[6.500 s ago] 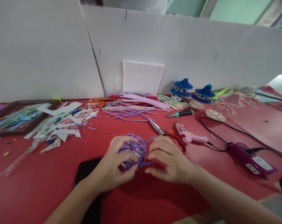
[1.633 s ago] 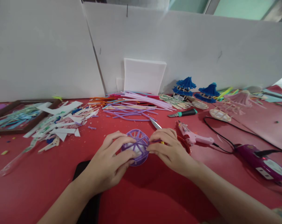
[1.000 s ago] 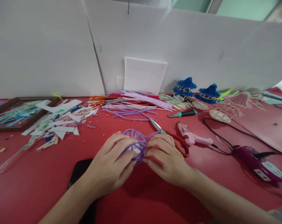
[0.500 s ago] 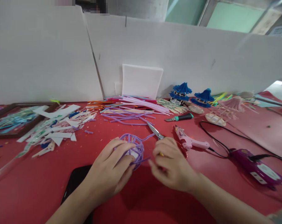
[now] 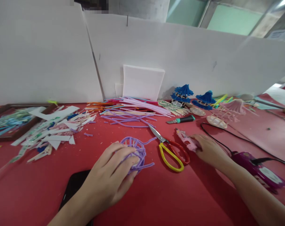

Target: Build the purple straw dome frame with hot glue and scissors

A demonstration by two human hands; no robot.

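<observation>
My left hand (image 5: 116,171) is closed on a small round frame of purple pipe cleaners (image 5: 141,151) with a white middle, held on the table. Two loose purple ends stick out from it to the right. My right hand (image 5: 207,149) reaches over a pink hot glue gun (image 5: 187,141), its fingers curled round the handle, which they partly hide. Between the hands lie scissors (image 5: 172,157) with one yellow and one red handle, blades pointing to the far left.
Purple and other coloured pipe cleaners (image 5: 137,117) lie at the back near a utility knife (image 5: 181,119). Paper scraps (image 5: 60,138) are heaped on the left. A black phone (image 5: 74,188) lies under my left forearm. A purple power strip (image 5: 257,171) and cable stand right. Small blue roofed models (image 5: 183,94) line the board.
My right hand has left the scissors, which now lie on the table, and moved right onto the glue gun. My left hand stays on the purple frame.
</observation>
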